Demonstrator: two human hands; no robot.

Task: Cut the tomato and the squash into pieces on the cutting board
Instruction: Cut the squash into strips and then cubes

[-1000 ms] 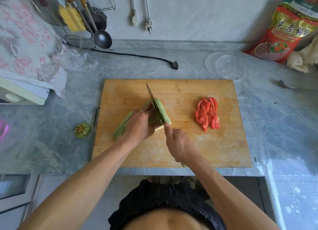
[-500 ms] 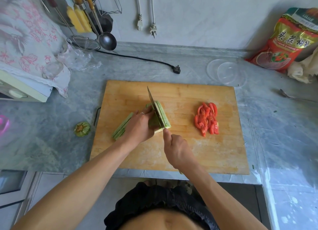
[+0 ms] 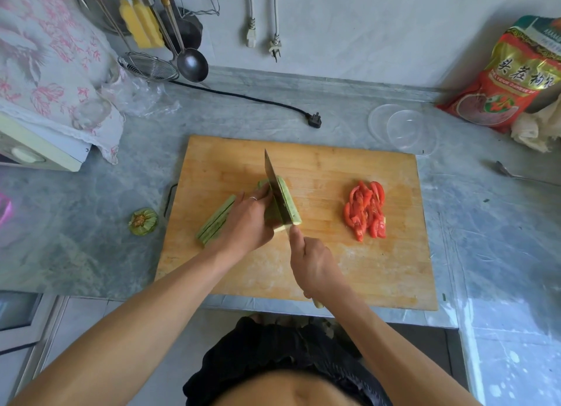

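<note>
On the board (image 3: pixel 212 163) the squash (image 3: pixel 290 203) lies mid-board with its long axis running from the near edge away toward the wall, tilted a little to the left at the far end. The knife (image 3: pixel 274 187) runs along that same axis, not across it — its blade stands in the squash, so a thin lengthwise slab lies on the blade's right and the thicker remainder on its left. The right hand (image 3: pixel 315 266) is closed round the handle at the near end of the squash, forefinger stretched forward toward the blade's heel. The left hand (image 3: pixel 246 223) sits just left of the blade, fingers curled down onto the remaining squash and holding it steady; the fingertips look very close to the steel, though how close cannot be told.

More slabs (image 3: pixel 216 220), already cut, lie touching one another left of that hand, partly hidden by it. The tomato (image 3: pixel 365 210) lies in a heap of red pieces on the board's right, well apart from both hands.

Judging from this, the cut in hand is another lengthwise slice, and what counts is the blade keeping parallel to the squash and right of the left fingers.
</note>
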